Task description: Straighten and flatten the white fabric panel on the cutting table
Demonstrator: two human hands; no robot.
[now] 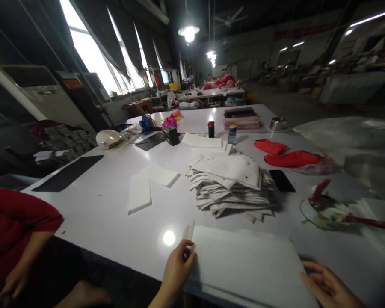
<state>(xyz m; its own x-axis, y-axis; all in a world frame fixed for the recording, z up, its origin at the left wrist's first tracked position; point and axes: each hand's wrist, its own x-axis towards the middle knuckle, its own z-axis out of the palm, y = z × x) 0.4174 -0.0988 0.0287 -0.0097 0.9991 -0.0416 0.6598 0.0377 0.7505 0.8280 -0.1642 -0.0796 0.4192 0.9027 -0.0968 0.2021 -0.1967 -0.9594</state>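
Left grip (177,262) seemingly pinches white sheets (248,263).

Phone: a black phone (282,181) lies flat on the table (99,222).
Tin: an open tin (324,211) sits near it, a red handle sticking out.
Red cloths: two red cloth pieces (291,158) lie beyond the phone.
Bottle: a dark bottle (211,129) with a red band stands upright.

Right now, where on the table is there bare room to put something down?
Barest patch: between the black sheet and white strips, down to the table's near edge left of the left hand. Crowded: right side, with the cloth stack, phone and bowl.
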